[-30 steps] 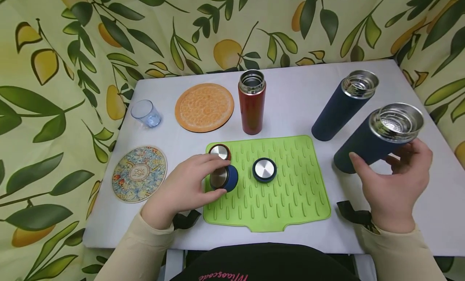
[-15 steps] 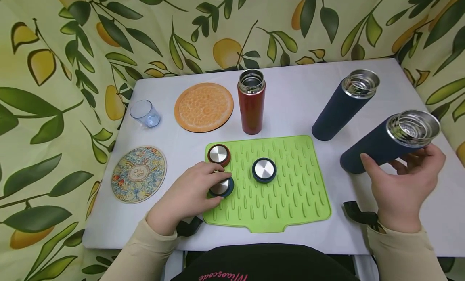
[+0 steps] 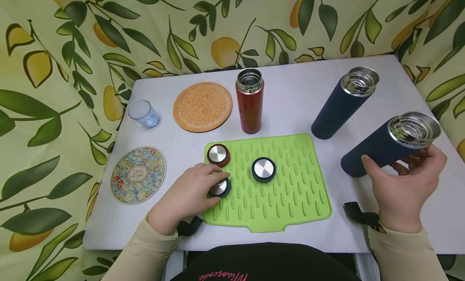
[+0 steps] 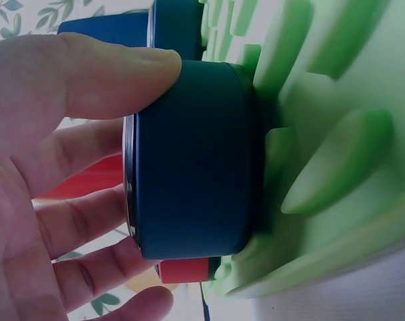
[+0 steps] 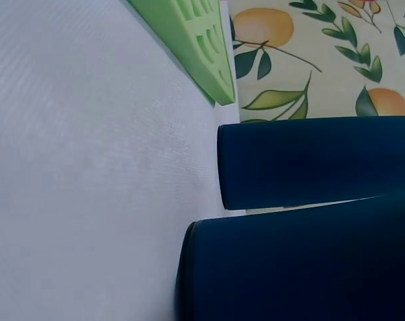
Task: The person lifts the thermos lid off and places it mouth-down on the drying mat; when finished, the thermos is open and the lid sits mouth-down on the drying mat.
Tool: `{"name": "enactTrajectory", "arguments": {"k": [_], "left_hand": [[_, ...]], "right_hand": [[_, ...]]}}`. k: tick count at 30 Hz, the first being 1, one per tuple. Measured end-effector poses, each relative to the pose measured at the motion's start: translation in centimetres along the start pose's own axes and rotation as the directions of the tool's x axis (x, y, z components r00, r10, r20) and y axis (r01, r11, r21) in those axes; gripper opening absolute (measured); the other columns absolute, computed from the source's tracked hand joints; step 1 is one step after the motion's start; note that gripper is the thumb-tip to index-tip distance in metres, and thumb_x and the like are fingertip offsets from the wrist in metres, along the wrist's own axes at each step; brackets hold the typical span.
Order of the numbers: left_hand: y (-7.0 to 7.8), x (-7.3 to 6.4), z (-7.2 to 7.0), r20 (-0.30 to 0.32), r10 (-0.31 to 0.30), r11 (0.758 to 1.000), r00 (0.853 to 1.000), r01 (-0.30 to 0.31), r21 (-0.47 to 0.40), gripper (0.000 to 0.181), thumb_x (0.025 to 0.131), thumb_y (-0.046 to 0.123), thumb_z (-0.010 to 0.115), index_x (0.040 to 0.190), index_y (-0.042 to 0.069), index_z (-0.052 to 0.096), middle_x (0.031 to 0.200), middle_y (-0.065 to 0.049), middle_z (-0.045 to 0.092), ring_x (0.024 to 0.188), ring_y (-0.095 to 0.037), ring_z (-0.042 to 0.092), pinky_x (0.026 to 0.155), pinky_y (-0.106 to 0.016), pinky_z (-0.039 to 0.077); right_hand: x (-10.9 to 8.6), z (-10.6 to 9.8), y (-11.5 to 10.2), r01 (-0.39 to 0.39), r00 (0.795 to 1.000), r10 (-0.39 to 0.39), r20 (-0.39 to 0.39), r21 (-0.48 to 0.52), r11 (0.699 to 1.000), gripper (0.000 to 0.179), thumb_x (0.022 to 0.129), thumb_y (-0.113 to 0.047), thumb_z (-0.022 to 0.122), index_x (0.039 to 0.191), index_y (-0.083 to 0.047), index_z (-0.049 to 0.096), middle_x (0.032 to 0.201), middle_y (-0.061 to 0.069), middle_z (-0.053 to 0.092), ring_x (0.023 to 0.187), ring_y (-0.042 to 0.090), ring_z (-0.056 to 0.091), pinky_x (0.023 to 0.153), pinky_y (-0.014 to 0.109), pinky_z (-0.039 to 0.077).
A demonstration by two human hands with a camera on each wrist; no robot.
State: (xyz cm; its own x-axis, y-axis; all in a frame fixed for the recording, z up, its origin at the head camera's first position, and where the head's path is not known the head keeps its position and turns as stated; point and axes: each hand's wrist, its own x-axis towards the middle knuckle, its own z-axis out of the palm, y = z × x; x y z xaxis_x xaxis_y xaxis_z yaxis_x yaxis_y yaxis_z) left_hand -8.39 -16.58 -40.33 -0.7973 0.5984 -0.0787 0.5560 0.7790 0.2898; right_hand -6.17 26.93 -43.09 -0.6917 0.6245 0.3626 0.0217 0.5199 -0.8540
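Note:
My left hand (image 3: 183, 192) holds a navy bottle lid (image 3: 220, 188) by its sides at the left of the green ridged mat (image 3: 290, 184). In the left wrist view the thumb lies along the side of this lid (image 4: 195, 160), whose base is right at the mat's ridges. A red-rimmed lid (image 3: 218, 154) sits just behind it, and another navy lid (image 3: 264, 169) is at mid-mat, steel side up. My right hand (image 3: 408, 188) grips an uncapped navy thermos (image 3: 378, 145) near the table's right side; a strainer shows in its mouth. The right wrist view shows its base (image 5: 195, 281) at the table.
A second navy thermos (image 3: 336, 109) stands uncapped behind the held one. Behind the mat is an uncapped red thermos (image 3: 250, 109). Further left are an orange round mat (image 3: 202, 106), a clear bluish glass (image 3: 144, 113) and a patterned round coaster (image 3: 138, 175).
My left hand has lowered the navy lid from a tilt to flat on the mat, steel side up. The right hand has shifted slightly right with the thermos; over the last half second little moved.

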Motion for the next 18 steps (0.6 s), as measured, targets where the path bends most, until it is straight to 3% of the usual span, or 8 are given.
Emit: {"name": "enactTrajectory", "arguments": {"k": [8,15,18], "left_hand": [[-0.1,-0.2,0.1,0.028,-0.035,0.999,0.999,0.035,0.002,0.057,0.087,0.021,0.09,0.142,0.016,0.075,0.138,-0.007,0.072,0.122,-0.032,0.069,0.106,-0.052,0.056],[0.1,-0.2,0.1,0.049,-0.058,0.998,0.997,0.059,-0.008,0.06,0.087,0.022,0.091,0.144,0.014,0.073,0.141,-0.007,0.071,0.124,-0.033,0.068,0.106,-0.053,0.056],[0.0,-0.2,0.1,0.05,-0.059,0.998,0.997,0.059,-0.016,0.061,0.087,0.022,0.092,0.144,0.014,0.073,0.144,-0.008,0.07,0.126,-0.033,0.069,0.108,-0.053,0.056]], "right_hand": [[-0.1,0.2,0.1,-0.002,1.0,0.002,0.0,0.016,1.0,0.087,0.082,-0.004,0.086,0.157,-0.018,0.043,0.138,-0.027,0.053,0.119,-0.002,0.057,0.091,0.016,0.047],[-0.4,0.3,0.8,0.113,0.993,-0.113,0.039,0.004,0.994,0.082,0.091,-0.025,0.081,0.159,-0.021,0.036,0.147,-0.022,0.052,0.122,-0.004,0.053,0.09,0.016,0.046],[-0.4,0.3,1.0,0.121,0.992,-0.121,0.043,0.003,0.993,0.081,0.093,-0.032,0.08,0.16,-0.022,0.034,0.149,-0.019,0.051,0.123,-0.004,0.052,0.091,0.016,0.046]]}}
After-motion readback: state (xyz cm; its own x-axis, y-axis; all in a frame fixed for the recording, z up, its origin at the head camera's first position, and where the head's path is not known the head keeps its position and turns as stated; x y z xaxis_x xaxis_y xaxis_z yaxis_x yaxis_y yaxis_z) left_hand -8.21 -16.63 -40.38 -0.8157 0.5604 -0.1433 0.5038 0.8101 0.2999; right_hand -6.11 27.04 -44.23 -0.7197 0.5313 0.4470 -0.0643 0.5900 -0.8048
